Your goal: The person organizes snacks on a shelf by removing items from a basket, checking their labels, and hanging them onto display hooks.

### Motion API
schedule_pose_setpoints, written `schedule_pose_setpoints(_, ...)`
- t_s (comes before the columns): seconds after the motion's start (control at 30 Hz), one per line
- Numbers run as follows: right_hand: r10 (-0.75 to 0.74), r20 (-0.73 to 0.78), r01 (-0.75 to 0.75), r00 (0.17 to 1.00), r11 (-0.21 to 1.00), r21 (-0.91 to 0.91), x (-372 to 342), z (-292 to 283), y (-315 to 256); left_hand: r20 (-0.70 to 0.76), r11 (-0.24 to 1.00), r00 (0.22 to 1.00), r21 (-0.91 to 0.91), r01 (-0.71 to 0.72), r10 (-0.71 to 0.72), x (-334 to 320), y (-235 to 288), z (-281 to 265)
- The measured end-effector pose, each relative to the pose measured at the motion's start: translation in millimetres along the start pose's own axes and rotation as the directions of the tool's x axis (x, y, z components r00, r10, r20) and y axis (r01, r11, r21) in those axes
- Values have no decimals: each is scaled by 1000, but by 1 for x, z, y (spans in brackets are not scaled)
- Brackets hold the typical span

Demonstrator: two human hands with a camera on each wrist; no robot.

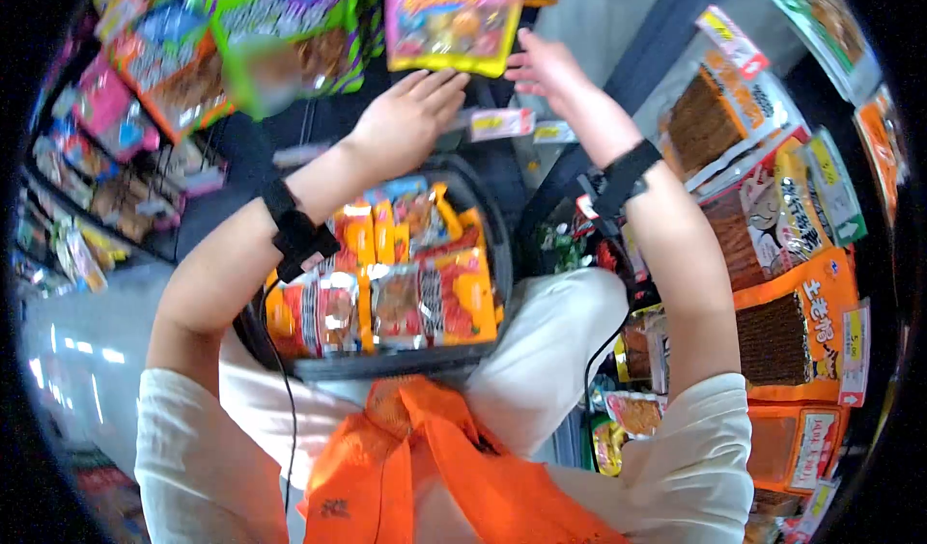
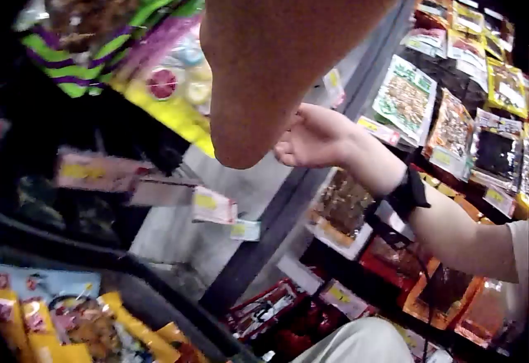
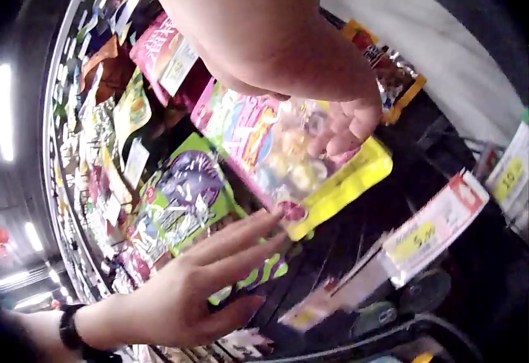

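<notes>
A pink and yellow candy bag (image 1: 454, 18) hangs at the front of the rack, with round gummy-like pieces showing through its clear window. My left hand (image 1: 410, 114) is at the bag's lower left corner, palm down with fingers extended. On the other side, my right hand (image 1: 550, 71) stands by the lower right edge, fingers loosely spread and thumb up. In the right wrist view the right hand's fingers (image 3: 351, 123) overlap the bag's clear window, while the left hand (image 3: 202, 284) reaches toward its lower corner. Neither hand grips anything.
A dark basket (image 1: 497, 245) holding orange snack packets (image 1: 396, 303) stands between the legs. Green and purple bags (image 1: 285, 23) hang left of the candy bag. Price tags (image 1: 502, 122) line the shelf edge below it. Orange and brown snack packs (image 1: 787, 327) fill the right-hand rack.
</notes>
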State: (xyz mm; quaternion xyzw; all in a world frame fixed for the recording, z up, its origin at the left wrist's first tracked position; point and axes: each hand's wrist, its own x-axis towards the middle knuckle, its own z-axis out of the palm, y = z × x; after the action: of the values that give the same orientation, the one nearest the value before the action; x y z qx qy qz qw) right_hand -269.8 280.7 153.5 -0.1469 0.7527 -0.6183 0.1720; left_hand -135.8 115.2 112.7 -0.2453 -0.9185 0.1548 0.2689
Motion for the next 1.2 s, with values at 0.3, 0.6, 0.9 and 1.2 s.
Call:
schedule_pose_setpoints(0.3,3,434,261,901,795,-547,-46,132,135,416,929,852,-43,368,-319,-204,-8,72)
schedule_pose_setpoints(0.6,375,704,667,603,248,-703,-89,166,189,774,890,562,4,456,-292,-248,2,84)
schedule_pose_setpoints(0.9,51,824,788,564,264,-556,-95,195,125,680,437,726,-686,582,100,-194,28,55)
schedule_pose_setpoints(1.2,-556,750,862,357,-114,-495,-101,200,73,689,-124,706,-725,678,-165,-197,29,63)
